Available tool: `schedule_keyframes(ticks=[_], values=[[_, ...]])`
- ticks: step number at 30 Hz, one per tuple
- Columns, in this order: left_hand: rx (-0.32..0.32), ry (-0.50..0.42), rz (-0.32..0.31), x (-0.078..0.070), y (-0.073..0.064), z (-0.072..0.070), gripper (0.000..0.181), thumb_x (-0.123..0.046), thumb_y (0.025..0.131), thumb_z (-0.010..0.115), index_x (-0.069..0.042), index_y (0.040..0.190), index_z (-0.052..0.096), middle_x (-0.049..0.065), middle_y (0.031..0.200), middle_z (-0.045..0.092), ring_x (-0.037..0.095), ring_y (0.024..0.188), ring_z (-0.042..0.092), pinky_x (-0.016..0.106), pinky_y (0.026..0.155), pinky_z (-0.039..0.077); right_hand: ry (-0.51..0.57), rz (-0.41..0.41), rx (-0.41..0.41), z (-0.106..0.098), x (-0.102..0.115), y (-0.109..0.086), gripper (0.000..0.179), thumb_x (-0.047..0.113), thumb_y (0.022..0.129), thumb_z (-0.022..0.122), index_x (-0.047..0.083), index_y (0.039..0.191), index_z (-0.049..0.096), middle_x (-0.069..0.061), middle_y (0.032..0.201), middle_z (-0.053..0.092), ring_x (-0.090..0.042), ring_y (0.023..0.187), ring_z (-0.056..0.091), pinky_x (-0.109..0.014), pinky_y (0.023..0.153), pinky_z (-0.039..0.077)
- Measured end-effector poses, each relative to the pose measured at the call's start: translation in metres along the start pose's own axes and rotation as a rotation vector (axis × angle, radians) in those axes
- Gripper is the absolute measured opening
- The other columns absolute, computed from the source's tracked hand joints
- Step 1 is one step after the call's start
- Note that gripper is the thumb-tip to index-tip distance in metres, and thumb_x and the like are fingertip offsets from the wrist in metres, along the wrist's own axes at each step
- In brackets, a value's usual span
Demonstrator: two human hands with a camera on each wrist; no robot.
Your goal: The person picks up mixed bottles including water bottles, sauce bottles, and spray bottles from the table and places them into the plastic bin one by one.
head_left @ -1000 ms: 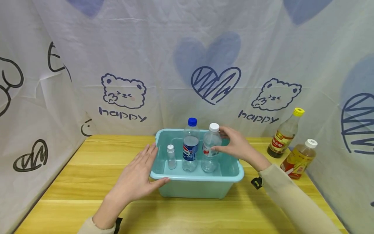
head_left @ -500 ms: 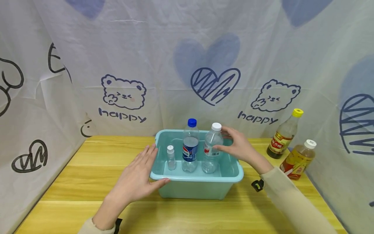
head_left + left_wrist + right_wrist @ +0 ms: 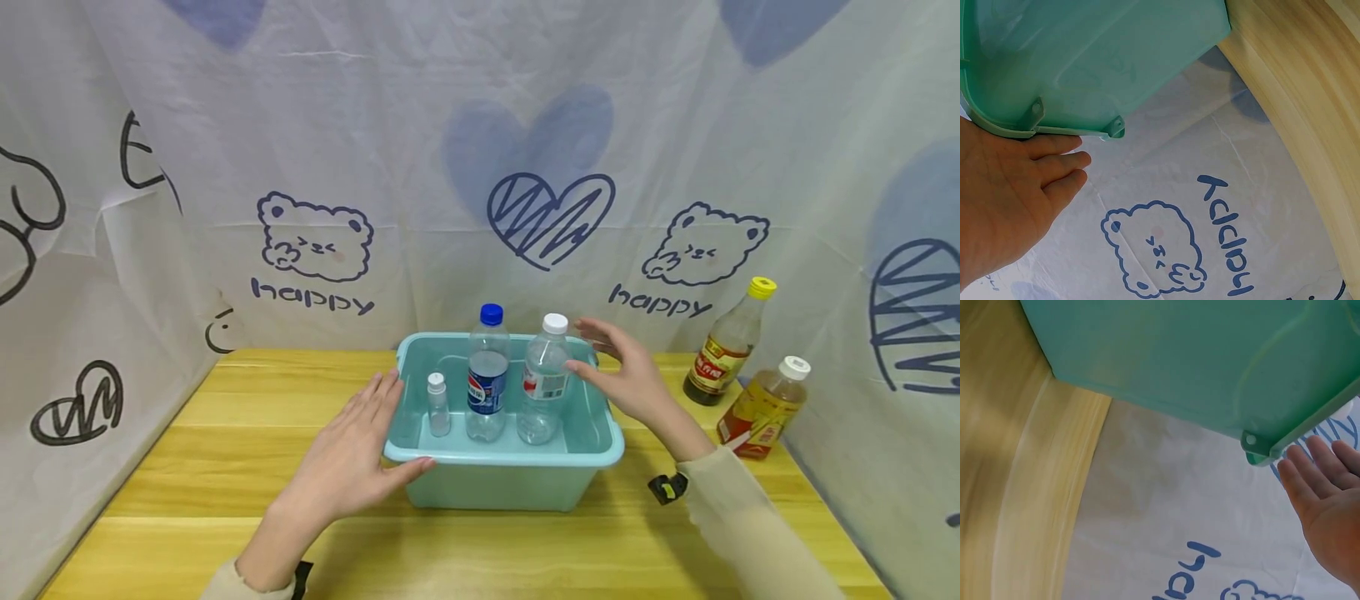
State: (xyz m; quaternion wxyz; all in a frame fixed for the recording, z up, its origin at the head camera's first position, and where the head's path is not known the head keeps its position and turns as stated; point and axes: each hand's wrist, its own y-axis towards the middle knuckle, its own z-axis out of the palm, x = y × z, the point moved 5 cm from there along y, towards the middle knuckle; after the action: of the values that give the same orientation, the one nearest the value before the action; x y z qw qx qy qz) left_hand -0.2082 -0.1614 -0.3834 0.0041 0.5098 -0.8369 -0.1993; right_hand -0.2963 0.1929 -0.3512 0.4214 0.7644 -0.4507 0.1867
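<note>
The large clear bottle stands upright inside the pale turquoise tub, in its right half, long axis vertical and white cap pointing up above the rim. It is see-through plastic, with a red and white label round its middle. Just left of it, also upright, is the blue-capped bottle with a blue label; further left stands a small bottle, much shorter, its white cap up.

My right hand is just right of the large clear bottle, thumb and fingers spread well apart, gripping nothing; I cannot tell whether my thumb tip touches the plastic. My left hand lies along the tub's left rim, fingers straight, thumb stretched to the front rim, nothing gripped. The tub sits on the wooden surface.
</note>
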Motion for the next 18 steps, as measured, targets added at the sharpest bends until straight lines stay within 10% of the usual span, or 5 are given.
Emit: schedule_keyframes(ticks=[7,18], values=[[0.001,0.003,0.003,-0.001,0.000,0.000,0.109,-0.078,0.092,0.055,0.002,0.162,0.028,0.015,0.171,0.019,0.037,0.156,0.025,0.051,0.125,0.029,-0.013,-0.006,-0.182,-0.020,-0.003,-0.017,0.059,0.016,0.096,0.078,0.006,0.149,0.053,-0.012,0.150,0.058,-0.034,0.134,0.057,-0.053,0.113,0.047],[0.002,0.003,-0.001,0.000,0.000,0.001,0.111,-0.078,0.091,0.055,0.003,0.162,0.028,0.015,0.171,0.019,0.037,0.157,0.024,0.051,0.126,0.028,-0.018,-0.048,-0.480,-0.056,-0.012,-0.045,0.058,0.000,0.093,0.076,0.010,0.147,0.057,-0.005,0.146,0.062,-0.010,0.129,0.059,-0.015,0.109,0.044]])
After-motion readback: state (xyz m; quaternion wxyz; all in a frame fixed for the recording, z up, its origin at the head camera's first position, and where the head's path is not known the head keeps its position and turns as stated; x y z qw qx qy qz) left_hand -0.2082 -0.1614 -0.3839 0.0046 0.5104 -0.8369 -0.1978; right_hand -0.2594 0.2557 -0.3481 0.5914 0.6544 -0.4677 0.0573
